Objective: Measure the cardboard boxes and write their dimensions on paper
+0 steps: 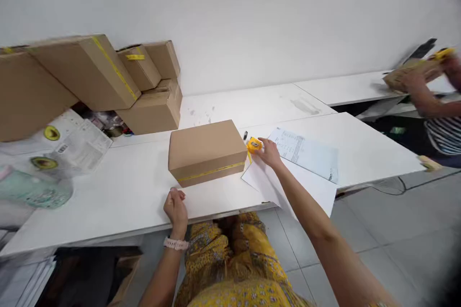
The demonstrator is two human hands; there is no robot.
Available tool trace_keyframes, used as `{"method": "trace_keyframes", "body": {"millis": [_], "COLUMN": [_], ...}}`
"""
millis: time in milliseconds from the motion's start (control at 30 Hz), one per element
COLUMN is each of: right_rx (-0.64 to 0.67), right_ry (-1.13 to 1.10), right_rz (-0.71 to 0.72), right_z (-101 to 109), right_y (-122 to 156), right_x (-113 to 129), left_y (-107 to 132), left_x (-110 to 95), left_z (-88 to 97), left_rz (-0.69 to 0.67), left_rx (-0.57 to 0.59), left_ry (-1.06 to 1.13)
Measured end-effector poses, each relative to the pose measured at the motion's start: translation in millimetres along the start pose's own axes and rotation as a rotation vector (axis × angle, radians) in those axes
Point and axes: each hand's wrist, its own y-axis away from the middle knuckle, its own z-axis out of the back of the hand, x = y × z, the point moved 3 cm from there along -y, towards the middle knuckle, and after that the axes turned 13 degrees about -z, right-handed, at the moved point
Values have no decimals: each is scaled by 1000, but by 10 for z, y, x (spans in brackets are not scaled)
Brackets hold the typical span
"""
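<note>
A closed brown cardboard box (207, 146) sits on the white table before me, a thin yellow strip running along its front face. My right hand (269, 153) grips a yellow tape measure (254, 145) beside the box's right end, and a short yellow length shows below its case. Just below the box's front left corner is my left hand (176, 206), its fingers curled closed. Whatever may be inside them is hidden. A dark marker-like object (245, 135) lies behind the tape measure. Under my right forearm are white paper (309, 187) and a printed pale blue sheet (309, 153).
Several cardboard boxes (90, 69) are stacked at the left by the wall. Nearer stand a bag with avocado pictures (77, 141) and a mint-green bottle (34, 189). At the far right, a co-worker's blurred hands (414, 80) handle a brown package and a yellow object.
</note>
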Motion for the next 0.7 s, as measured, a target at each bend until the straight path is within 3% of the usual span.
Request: {"method": "trace_keyframes", "body": {"millis": [233, 333, 467, 533, 600, 700], "right_rx": [135, 94, 27, 63, 141, 177], "right_ry": [111, -168, -815, -1092, -1332, -1545], "right_rz": [20, -9, -129, -191, -200, -257], "right_z": [-236, -135, 267, 498, 702, 911], "right_y": [-261, -306, -244, -127, 50, 383], "right_x": [222, 199, 42, -69, -196, -500], "left_y": [4, -5, 207, 461, 838, 1439], "left_x": [7, -32, -325, -590, -894, -1158], "left_z": [-24, 15, -36, -236, -584, -1124], "left_rz": [-22, -46, -125, -226, -473, -797], "left_rx": [9, 19, 95, 295, 726, 1150], "left_ry": [-29, -55, -54, 0, 42, -154]}}
